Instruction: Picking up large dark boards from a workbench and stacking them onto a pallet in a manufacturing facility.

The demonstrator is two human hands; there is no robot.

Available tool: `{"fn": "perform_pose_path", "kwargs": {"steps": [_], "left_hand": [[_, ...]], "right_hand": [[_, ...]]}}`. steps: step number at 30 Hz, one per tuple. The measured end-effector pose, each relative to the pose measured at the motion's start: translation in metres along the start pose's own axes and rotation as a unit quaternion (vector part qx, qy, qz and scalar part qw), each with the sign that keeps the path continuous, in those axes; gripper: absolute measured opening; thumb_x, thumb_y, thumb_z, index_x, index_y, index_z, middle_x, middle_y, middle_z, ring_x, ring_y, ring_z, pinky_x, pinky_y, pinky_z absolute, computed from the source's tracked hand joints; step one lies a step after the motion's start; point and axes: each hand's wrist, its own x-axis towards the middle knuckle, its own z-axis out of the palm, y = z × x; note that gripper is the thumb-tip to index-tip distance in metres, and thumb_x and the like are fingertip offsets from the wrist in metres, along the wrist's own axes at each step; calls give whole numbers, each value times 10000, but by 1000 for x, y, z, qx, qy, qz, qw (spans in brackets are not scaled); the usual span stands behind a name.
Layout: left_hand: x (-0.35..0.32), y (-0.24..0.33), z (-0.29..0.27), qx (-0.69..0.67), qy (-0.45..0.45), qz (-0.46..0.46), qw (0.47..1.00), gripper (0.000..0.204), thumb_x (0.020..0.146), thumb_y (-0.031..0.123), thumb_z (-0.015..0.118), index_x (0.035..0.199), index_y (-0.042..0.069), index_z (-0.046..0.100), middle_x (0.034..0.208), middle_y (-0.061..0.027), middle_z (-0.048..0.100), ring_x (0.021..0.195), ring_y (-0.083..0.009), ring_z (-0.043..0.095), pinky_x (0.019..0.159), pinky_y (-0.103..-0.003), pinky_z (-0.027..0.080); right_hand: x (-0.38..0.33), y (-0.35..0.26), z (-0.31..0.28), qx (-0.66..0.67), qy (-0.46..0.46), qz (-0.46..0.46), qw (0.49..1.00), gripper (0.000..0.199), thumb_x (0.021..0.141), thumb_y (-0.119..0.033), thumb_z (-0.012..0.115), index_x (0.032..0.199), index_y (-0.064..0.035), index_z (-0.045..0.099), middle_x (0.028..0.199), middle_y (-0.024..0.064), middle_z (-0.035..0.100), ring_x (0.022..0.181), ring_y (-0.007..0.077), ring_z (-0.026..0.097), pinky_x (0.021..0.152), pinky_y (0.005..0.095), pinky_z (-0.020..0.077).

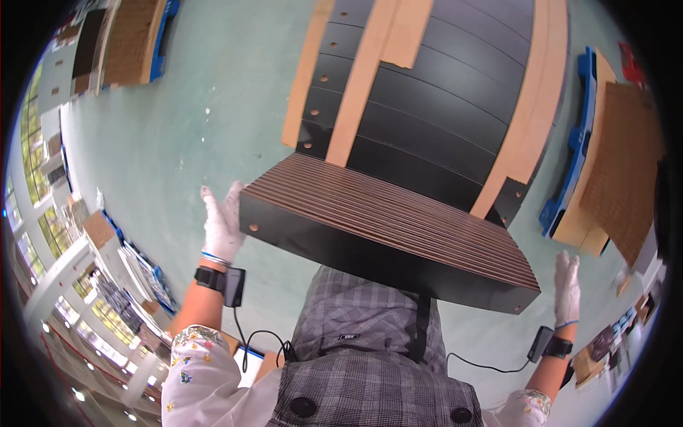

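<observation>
A stack of several thin black panels (384,249) with brown edges lies right in front of my body. My left hand (224,226), in a white glove, is at the stack's left end. Its fingers point up and apart, and the palm side rests against or very close to the panel ends. My right hand (567,290), also gloved in white, is held up just off the stack's right end with a gap between. Those fingers are stretched out straight, and nothing is in them. Beyond the stack lies a larger row of dark panels (434,107) with round holes near their ends.
Tan cardboard strips (359,99) lie across the far panels. To the right, brown boards (622,164) rest on a blue pallet (569,164). Another stack of boards (128,43) stands at the far left on the green floor (192,128). Cables run from my wrist devices.
</observation>
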Motion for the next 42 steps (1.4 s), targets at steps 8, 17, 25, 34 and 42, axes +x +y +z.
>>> {"fn": "perform_pose_path", "kwargs": {"steps": [8,17,25,34,42], "left_hand": [[-45,-47,51,-397,42,-32,916,930,844,735,327,1403,-8,300,1422,-156,370,1316,-304,338,1113,-421,226],[-28,-59,71,-532,114,-83,835,862,805,750,412,1280,34,472,1260,-123,530,1166,-263,505,997,-398,403],[-3,-82,74,-601,80,-50,794,812,811,749,396,1313,115,472,1206,-89,574,1082,-218,570,940,-372,462],[-16,-64,73,-646,81,-56,757,819,820,702,473,1294,35,455,1209,-100,558,1051,-207,567,906,-317,466],[-11,-73,76,-653,63,-123,744,813,825,686,487,1311,36,450,1235,-102,549,1084,-187,534,929,-295,424]], "right_hand": [[-48,-141,335,-515,-350,-232,747,645,946,-351,446,1407,62,263,1486,193,263,1393,252,239,1129,337,194],[-34,-78,574,-607,-418,-106,667,844,889,-655,254,1409,7,301,1437,243,324,1365,341,272,1114,341,204],[-31,-51,610,-674,-343,-10,655,816,907,-680,124,1418,-89,358,1417,136,411,1312,278,368,1069,300,260],[-42,-45,620,-628,-332,55,702,832,915,-670,162,1421,-29,320,1464,139,343,1373,227,281,1096,289,207],[-25,-40,610,-585,-330,87,736,895,875,-732,148,1426,-49,324,1452,162,349,1351,249,292,1075,304,238]]}}
